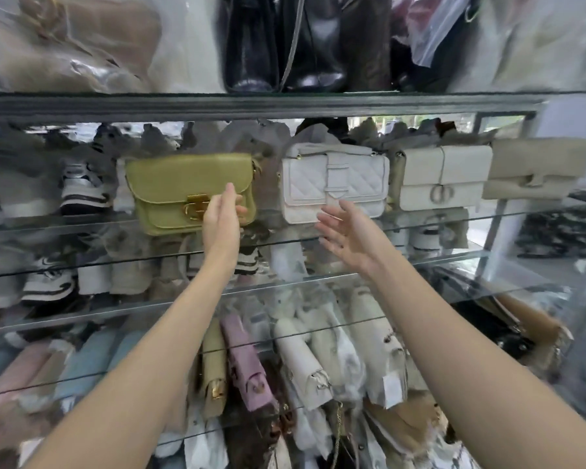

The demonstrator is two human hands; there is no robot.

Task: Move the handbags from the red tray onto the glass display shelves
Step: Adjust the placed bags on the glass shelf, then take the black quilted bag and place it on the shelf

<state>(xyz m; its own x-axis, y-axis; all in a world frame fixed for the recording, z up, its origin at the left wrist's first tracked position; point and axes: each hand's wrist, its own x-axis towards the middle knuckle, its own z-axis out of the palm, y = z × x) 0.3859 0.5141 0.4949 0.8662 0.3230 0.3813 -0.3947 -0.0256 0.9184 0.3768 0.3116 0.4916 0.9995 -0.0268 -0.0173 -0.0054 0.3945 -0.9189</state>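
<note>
At centre-left of the frame, the green handbag (190, 192) stands at the glass shelf (65, 226), long axis left to right, with the left grip (222, 216) clamped on its lower right end. The right grip (347, 231), fingers apart and empty, hovers nearer the white quilted bag (334, 184).

No word, number or brand name can be read anywhere. A white paper tag (393, 384) hangs on a pale bag (372, 333) at about five o'clock, its print too blurred to read. At two o'clock, the round metal emblem (437, 194) on the cream handbag (454, 170) may be lettering, but I cannot tell.
</note>
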